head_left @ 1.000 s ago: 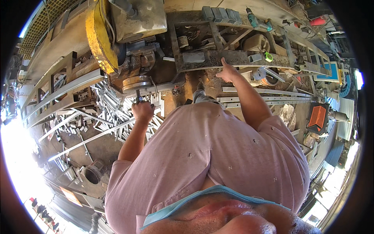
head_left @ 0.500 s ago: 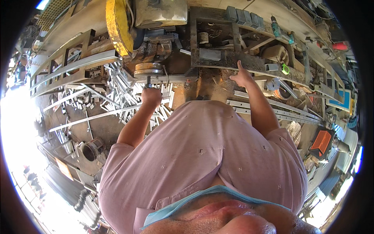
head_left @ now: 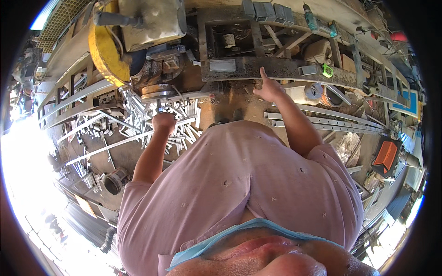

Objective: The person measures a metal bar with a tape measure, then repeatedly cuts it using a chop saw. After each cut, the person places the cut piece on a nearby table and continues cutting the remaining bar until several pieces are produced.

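My left hand (head_left: 163,121) is closed around the end of a screw handle (head_left: 159,106). This handle sticks out toward me from a round rusty metal piece (head_left: 158,91) at the base of a cut-off saw, whose yellow blade guard (head_left: 105,53) stands just beyond. At the near edge of the steel bench frame (head_left: 281,69) is my right hand (head_left: 270,89), thumb stretched out and fingers apart, with nothing seen in it. A short flat metal piece (head_left: 223,65) lies on the frame to its left, and a short square tube offcut (head_left: 307,70) to its right.
Many cut metal tube pieces (head_left: 184,131) lie heaped on the floor below the saw. Long metal bars (head_left: 322,122) stretch out under my right arm. A green tape measure (head_left: 327,70), a cordless drill (head_left: 310,18) and several tube blocks (head_left: 269,13) rest on the bench.
The whole view has shifted, so the saw and bench appear farther left, and the saw's black handle has come into sight. My left hand stays on the screw handle; my right stays at the bench edge.
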A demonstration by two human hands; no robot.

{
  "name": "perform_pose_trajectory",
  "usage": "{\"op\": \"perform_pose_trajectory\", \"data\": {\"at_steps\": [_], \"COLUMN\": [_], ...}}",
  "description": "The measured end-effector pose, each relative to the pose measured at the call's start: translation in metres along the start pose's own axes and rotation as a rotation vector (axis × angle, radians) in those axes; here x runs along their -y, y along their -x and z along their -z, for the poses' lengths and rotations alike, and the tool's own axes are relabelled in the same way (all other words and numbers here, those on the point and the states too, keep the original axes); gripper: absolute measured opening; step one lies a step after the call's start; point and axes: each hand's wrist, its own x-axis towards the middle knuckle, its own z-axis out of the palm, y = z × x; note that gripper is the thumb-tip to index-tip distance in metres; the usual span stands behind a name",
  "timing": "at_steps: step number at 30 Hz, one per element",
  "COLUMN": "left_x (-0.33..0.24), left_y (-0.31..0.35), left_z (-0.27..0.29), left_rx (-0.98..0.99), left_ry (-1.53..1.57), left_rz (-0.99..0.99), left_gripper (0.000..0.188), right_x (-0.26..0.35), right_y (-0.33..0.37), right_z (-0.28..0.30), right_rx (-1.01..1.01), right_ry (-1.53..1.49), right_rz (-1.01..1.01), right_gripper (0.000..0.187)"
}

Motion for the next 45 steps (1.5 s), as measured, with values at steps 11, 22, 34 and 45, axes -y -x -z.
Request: {"op": "perform_pose_trajectory", "data": {"at_steps": [11,22,34,45], "left_x": [-0.003,-0.006,-0.004,-0.005], "left_y": [0.001,0.005,-0.001,0.003], "left_z": [0.001,0.007,0.0,0.009], "left_rx": [-0.034,-0.026,-0.01,0.042], "left_ry": [-0.051,-0.054,-0.066,-0.019], "left_rz": [0.051,0.066,0.07,0.074], "left_gripper": [0.047,0.046,0.047,0.046], "right_x": [-0.004,0.0,0.005,-0.001], "right_y": [-0.001,0.001,0.001,-0.003], "right_z": [-0.002,0.002,0.003,-0.006], "right_rx": [0.038,0.051,0.072,-0.031], "right_ry": [0.022,0.011,0.032,0.054], "right_rz": [0.049,0.008,-0.017,0.049], "right_gripper": [0.117,0.117,0.118,0.118]}}
